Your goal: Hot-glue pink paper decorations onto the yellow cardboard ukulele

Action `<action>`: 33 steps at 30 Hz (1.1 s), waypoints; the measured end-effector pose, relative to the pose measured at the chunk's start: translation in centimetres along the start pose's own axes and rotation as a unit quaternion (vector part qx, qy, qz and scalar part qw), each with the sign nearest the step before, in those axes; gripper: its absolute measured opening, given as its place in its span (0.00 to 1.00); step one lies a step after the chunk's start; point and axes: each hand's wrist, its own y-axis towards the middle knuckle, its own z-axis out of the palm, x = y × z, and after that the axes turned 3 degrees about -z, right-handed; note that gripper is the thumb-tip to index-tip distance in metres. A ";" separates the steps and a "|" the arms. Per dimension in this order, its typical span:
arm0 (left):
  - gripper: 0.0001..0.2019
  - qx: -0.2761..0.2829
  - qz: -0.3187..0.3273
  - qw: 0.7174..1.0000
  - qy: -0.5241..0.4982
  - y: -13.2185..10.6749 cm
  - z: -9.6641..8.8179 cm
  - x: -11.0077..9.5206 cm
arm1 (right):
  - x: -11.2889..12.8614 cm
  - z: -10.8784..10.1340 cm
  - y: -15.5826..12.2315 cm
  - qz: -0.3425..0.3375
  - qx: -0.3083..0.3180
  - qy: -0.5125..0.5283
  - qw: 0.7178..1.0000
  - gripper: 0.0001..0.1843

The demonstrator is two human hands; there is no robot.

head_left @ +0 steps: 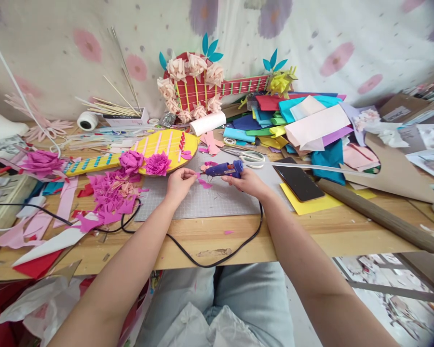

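Observation:
My right hand grips a blue hot glue gun by its handle, with the nozzle pointing left. A long clear glue stick runs out of its back to the right. At the nozzle, my left hand pinches a small magenta paper piece, mostly hidden by the fingers. Another magenta scrap shows just below the nozzle. Behind my left hand lies a yellow paper guitar bearing magenta paper flowers. Under both hands is a grey cutting mat.
A red flowered guitar leans at the back wall. Colourful paper is heaped at the right, near a black phone and a wooden stick. Magenta scraps pile up at left. A black cord loops over the table's front edge.

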 end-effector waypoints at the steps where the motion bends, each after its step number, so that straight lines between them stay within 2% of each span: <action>1: 0.10 0.000 -0.001 1.000 -0.003 0.0 0.0 0.0 | 0.0 0.0 0.0 0.003 0.001 -0.002 1.000 0.26; 8: 0.10 -0.001 -0.007 1.000 -0.017 0.0 0.0 0.0 | 0.3 0.0 -0.2 -0.009 0.015 0.010 1.000 0.25; 14: 0.13 0.002 -0.022 0.999 -0.040 -0.2 -0.1 -0.6 | 0.7 -0.6 -0.6 0.015 0.019 -0.007 1.000 0.24; 17: 0.15 0.002 -0.030 0.998 -0.054 -0.4 -0.1 -0.9 | 0.2 -1.5 -0.6 0.024 -0.012 0.011 1.000 0.25; 20: 0.15 0.009 -0.028 0.998 -0.060 -0.6 0.0 -1.1 | -0.5 -2.1 -0.4 0.050 -0.091 0.007 0.995 0.25; 24: 0.14 0.018 -0.015 0.999 -0.044 -1.2 0.4 -1.6 | -1.4 -1.9 0.5 0.063 -0.184 -0.057 0.979 0.23; 29: 0.11 0.044 0.048 0.998 -0.020 -2.0 0.9 -1.9 | -2.3 -1.1 1.4 0.080 -0.206 -0.120 0.968 0.24; 33: 0.13 0.073 0.080 0.994 -0.027 -2.0 0.9 -1.5 | -2.3 -1.2 1.3 0.109 -0.186 -0.157 0.964 0.28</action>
